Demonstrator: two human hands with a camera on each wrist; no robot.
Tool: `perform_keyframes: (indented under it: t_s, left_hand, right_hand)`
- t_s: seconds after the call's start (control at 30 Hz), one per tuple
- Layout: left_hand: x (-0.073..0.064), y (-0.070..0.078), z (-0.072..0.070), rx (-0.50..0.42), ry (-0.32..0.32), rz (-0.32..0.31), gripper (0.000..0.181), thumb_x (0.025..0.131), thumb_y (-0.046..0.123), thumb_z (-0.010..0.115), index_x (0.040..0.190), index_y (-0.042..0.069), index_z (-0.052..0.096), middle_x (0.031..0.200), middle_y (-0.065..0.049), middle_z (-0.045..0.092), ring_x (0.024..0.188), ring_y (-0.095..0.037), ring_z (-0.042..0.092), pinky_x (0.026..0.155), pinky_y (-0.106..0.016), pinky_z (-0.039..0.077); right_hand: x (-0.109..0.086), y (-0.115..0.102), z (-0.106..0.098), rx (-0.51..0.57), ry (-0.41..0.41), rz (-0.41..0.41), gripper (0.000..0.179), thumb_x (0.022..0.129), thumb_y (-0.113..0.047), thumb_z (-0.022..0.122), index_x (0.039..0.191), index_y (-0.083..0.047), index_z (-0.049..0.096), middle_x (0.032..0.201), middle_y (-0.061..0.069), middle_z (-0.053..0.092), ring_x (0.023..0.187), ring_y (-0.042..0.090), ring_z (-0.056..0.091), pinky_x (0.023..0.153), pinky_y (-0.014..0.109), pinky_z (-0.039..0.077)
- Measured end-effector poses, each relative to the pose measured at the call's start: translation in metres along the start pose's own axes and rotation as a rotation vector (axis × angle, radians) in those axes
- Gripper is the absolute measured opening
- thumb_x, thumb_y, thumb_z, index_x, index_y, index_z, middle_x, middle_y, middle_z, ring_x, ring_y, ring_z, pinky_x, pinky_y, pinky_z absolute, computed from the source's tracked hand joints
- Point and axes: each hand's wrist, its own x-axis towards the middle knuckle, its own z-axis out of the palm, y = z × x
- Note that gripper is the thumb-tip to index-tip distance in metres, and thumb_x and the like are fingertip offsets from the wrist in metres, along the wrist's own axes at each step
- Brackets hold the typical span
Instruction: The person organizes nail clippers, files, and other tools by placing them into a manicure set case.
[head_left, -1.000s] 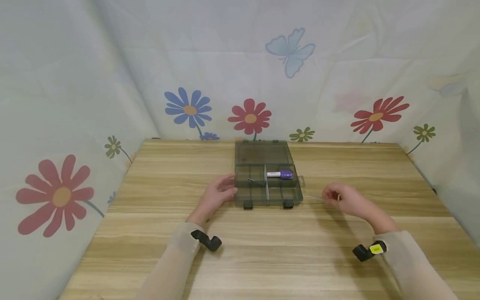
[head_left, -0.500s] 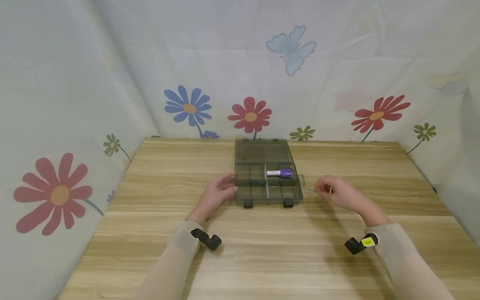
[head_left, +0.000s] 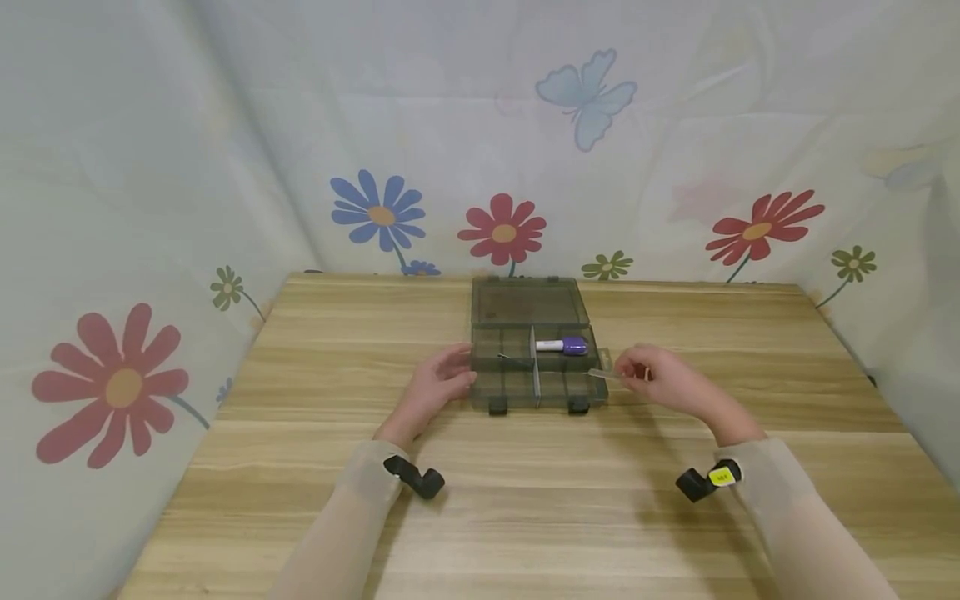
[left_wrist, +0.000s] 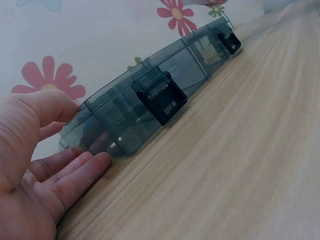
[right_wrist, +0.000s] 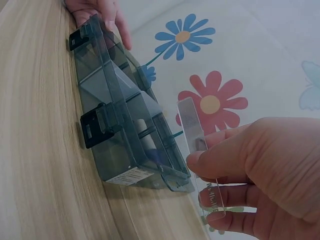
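A grey see-through divided box (head_left: 498, 402) lies on the table with its lid (head_left: 530, 302) folded back. My left hand (head_left: 435, 383) rests against its left side, thumb near the top edge and fingers lower down in the left wrist view. My right hand (head_left: 660, 379) pinches a clear nail file (right_wrist: 190, 122) between thumb and fingers; lettering shows near its held end. Its free end overlaps the box's right edge in the head view. A small tube (head_left: 551, 345) with a purple cap (head_left: 575, 345) lies in the back right compartment. A thin dark tool (head_left: 516, 360) is in the left part.
Two black latches (head_left: 578, 406) hang at the box's front. The wooden table (head_left: 525, 508) reaches back to a white flower-printed cloth (head_left: 420, 83), which also hangs on the left. A hanging tab (head_left: 606, 358) juts from the box's right side.
My right hand has moved left with the nail file, bringing its free end from beside the box to over its right edge. The left hand and the box have stayed in place.
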Motion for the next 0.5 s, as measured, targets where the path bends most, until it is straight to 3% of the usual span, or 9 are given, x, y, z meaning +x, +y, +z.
perform_keyframes:
  t_s: [0.17, 0.5]
  left_hand:
    - [0.005, -0.014, -0.002, 0.004, 0.032, 0.007, 0.056, 0.087, 0.013, 0.067, 0.138, 0.009, 0.044, 0.133, -0.017, 0.048, 0.117, -0.031, 0.050, 0.082, -0.037, 0.053]
    - [0.005, -0.018, -0.001, 0.040, 0.037, 0.030, 0.056, 0.087, 0.019, 0.067, 0.138, 0.011, 0.044, 0.133, -0.014, 0.049, 0.118, -0.028, 0.049, 0.082, -0.036, 0.053]
  right_hand:
    - [0.008, -0.005, 0.003, -0.003, 0.001, -0.026, 0.013, 0.083, 0.005, 0.063, 0.089, -0.007, 0.061, 0.079, -0.002, 0.054, 0.071, 0.014, 0.048, 0.059, 0.029, 0.045]
    - [0.024, -0.015, 0.011, 0.004, -0.010, -0.090, 0.014, 0.083, 0.001, 0.066, 0.092, -0.008, 0.062, 0.080, -0.003, 0.053, 0.070, 0.012, 0.048, 0.058, 0.028, 0.046]
